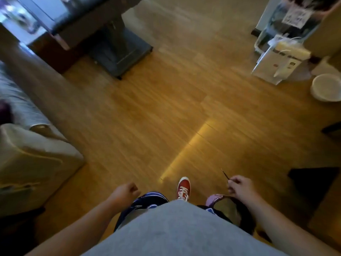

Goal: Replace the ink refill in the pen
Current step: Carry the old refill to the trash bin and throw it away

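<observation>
I stand on a wooden floor and look down at my body and one red shoe [183, 187]. My right hand [240, 187] hangs low at the right and pinches a thin dark ink refill [224, 174], whose tip sticks up and to the left from my fingers. My left hand [125, 191] hangs at the left with its fingers loosely curled and holds nothing that I can see. No pen body is in view. The picture is blurred by motion.
A beige sofa [35, 156] fills the left side. A dark table on a grey base [120, 50] stands at the back left. A white paper bag [276, 63] and a white round bin [326, 87] stand at the back right. A dark object [313, 183] lies at the right.
</observation>
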Tool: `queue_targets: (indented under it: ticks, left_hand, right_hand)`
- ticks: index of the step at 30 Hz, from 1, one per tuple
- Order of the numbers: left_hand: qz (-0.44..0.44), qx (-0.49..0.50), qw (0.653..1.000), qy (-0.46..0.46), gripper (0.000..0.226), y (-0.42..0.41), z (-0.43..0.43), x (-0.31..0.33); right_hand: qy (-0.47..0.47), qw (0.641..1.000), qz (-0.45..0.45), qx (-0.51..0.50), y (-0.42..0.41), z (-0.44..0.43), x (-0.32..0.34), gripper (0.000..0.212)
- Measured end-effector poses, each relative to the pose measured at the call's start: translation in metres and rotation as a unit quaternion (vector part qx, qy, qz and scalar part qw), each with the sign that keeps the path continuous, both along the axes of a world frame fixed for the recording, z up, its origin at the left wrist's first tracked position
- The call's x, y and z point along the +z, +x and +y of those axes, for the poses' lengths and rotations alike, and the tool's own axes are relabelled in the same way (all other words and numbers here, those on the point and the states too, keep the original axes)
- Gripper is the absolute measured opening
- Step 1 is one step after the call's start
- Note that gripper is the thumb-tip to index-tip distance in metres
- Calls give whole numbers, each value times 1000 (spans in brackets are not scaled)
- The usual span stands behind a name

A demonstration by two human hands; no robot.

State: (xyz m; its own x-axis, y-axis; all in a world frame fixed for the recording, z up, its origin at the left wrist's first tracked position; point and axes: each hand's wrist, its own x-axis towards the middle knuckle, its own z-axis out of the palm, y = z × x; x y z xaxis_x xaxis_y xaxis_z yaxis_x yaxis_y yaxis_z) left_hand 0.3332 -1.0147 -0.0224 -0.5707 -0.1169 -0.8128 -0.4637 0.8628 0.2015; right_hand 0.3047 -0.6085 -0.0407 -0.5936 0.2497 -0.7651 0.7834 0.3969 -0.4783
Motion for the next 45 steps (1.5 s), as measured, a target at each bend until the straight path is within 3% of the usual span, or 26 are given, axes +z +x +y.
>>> queue_targets:
  ticks: [8,14,23,28,35,45]
  left_hand:
    - [-38,-51,998,-25,23,-137,9,-10]
    - [-23,-123,992,-18,20,-292,34,-28]
    - [23,-324,945,49,22,-512,202,-2]
    - [37,-422,898,120,17,-569,337,1]
    - [20,-490,863,121,15,-611,491,-5]
    - [-9,-541,840,43,25,-663,601,3]
  right_hand:
    - [-24,998,50,-36,-136,15,19,18]
    - [-2,994,36,-101,-205,48,23,15]
    - [28,952,-7,-305,-206,104,42,17]
    - [19,917,-23,-398,-181,142,34,20]
    - [-8,867,-31,-498,-174,215,7,20]
    - [-17,867,17,-497,-266,362,12,18]
